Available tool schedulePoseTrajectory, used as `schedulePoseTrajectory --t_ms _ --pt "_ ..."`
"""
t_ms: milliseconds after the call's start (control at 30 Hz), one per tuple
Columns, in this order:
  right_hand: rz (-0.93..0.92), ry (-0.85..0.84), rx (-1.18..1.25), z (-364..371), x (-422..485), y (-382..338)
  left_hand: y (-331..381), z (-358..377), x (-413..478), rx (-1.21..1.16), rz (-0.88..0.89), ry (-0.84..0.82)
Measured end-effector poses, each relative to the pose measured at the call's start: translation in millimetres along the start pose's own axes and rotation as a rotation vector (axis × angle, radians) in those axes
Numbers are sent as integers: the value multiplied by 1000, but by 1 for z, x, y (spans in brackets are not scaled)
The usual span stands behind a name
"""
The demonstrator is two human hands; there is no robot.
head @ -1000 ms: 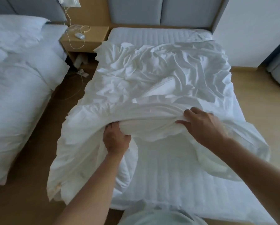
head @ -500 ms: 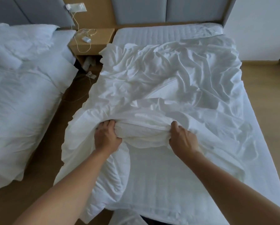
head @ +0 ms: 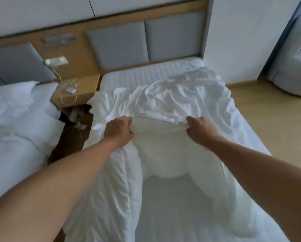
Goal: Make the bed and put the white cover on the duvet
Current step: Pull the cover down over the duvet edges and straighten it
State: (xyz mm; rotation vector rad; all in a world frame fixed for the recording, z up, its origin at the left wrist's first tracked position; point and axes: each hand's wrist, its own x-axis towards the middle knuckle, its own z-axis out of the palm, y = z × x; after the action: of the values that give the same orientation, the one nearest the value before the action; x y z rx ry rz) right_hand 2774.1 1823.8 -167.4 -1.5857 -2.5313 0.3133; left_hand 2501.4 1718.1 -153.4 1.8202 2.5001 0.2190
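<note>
Head view showed the left hand (head: 119,129) and right hand (head: 201,129) each clenched on the bunched edge of the cover (head: 172,100), raised over the middle of the bed (head: 146,74). Whether the fingers also pinched the duvet (head: 114,180) underneath was unclear. The duvet trailed from the hands toward the foot, its left side drooping off the bed. Doing this well probably meant keeping both hands level and drawing the cover down evenly, without twisting.
</note>
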Motion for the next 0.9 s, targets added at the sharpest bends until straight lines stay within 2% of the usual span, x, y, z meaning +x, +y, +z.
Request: schedulePoseTrajectory --t_ms 67,133,200,267,333,367,400,467,500,533,567,600,700,833,900 --pt "-29 417 19 -157 61 -13 37 -156 77 37 145 322" --pt "-102 797 3 -311 88 -43 68 -320 105 99 297 674" --pt "-124 1163 45 -440 93 -75 90 -460 112 173 374 1019" --pt "-152 1415 112 -517 91 -101 102 -539 111 160 411 1286" --pt "-209 1478 103 -514 105 -118 86 -532 121 194 432 1440" --pt "-263 1396 66 -476 122 -120 70 -496 131 188 416 1375" --pt "-285 1162 13 -412 140 -115 50 -435 140 182 334 1156" --pt "-174 354 -58 -233 141 -87 13 -271 124 179 210 432" --pt "-63 35 8 -150 119 -68 -2 -189 107 119 212 190" --pt "-5 -141 17 -86 99 -46 -10 -122 91 106 216 49" --pt "15 -247 19 -38 75 -31 -17 -65 68 76 205 -43" --pt "13 -295 39 -1 52 -22 -24 -21 43 65 188 -109" --pt "11 -265 95 55 -3 -11 -33 52 -11 54 138 -208" --pt "-16 -308 51 100 -78 -24 -53 90 -73 78 196 -223" --pt "-59 -296 -2 101 -106 -30 -62 91 -96 57 207 -176"
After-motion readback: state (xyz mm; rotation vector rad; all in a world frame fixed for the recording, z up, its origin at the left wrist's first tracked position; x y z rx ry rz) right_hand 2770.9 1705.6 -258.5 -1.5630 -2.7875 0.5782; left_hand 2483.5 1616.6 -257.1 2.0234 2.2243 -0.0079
